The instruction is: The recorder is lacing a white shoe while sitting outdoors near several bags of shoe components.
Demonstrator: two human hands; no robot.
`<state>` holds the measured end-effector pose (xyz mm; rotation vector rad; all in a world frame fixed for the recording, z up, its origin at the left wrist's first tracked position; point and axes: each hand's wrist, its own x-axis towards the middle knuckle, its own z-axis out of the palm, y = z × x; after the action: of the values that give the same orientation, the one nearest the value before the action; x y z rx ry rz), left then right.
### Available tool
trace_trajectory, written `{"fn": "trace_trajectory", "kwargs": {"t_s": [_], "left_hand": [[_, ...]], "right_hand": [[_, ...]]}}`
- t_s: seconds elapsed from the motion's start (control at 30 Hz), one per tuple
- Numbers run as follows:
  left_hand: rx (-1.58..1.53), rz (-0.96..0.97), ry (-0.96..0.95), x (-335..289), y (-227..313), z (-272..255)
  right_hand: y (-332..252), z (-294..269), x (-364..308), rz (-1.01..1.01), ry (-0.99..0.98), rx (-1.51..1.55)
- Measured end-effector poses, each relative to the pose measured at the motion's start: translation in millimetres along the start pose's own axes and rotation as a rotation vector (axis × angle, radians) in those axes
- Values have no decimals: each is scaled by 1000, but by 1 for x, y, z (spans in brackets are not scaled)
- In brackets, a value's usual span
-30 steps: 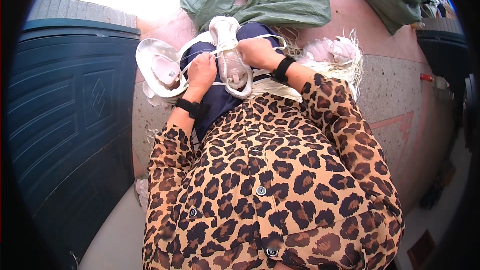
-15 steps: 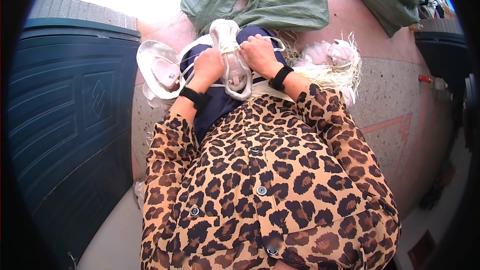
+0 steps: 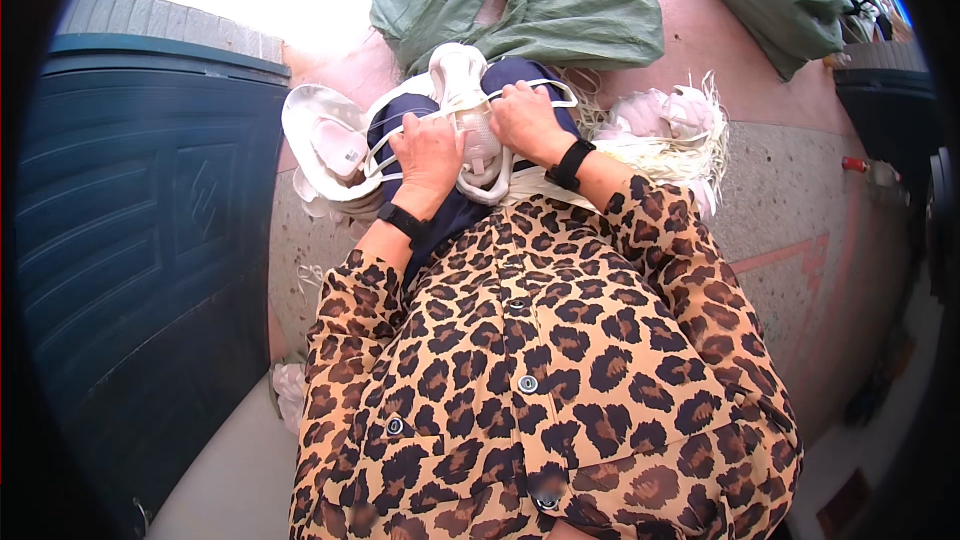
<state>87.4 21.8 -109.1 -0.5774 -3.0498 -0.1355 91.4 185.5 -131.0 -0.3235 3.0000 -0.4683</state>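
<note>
A white and pale pink shoe (image 3: 482,138) lies between my knees, its toe pointing away from me and its opening near my waist. My left hand (image 3: 428,152) is closed at the shoe's left side, gripping a white shoelace (image 3: 386,146) whose loops stick out to the left. On the right side my right hand (image 3: 527,122) pinches the lace, with a loop (image 3: 568,92) reaching past the fingers. The fingertips of both hands are partly hidden, and so are the eyelets beneath them.
More white and pink shoe pieces (image 3: 325,130) lie at my left knee. To the right, a heap of pink pieces (image 3: 640,115) sits with a bundle of cream laces (image 3: 665,155). Green sacks (image 3: 590,10) stand ahead; a dark blue panelled door (image 3: 150,210) is at left.
My left hand has moved slightly down and outward from the shoe's middle. The right hand stays near the same place, and the whole view has shifted a little.
</note>
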Motion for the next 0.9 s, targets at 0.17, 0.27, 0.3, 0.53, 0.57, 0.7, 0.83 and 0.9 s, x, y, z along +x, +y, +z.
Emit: {"fn": "trace_trajectory", "kwargs": {"t_s": [0.17, 0.27, 0.3, 0.53, 0.57, 0.7, 0.83, 0.9], "left_hand": [[-23, 5, -20, 0, -16, -1], [75, 129, 98, 5, -8, -2], [156, 220, 59, 7, -4, -5], [-21, 333, -63, 32, -15, 7], [-295, 223, -34, 35, -21, 8], [-1425, -74, 90, 58, -8, -70], [-1770, -185, -197, 53, -31, -53], [-1454, -247, -258, 48, -26, -45]], "right_hand": [[24, 6, 8, -32, -35, 184], [19, 8, 5, 22, 59, 453], [17, 9, 4, 35, 106, 488], [17, 24, 10, -255, 221, 328], [12, 21, 11, -277, 199, 227], [12, 14, 13, -281, 99, -140], [0, -4, 20, -285, 73, -248], [5, -1, 20, -339, 87, -216]]}}
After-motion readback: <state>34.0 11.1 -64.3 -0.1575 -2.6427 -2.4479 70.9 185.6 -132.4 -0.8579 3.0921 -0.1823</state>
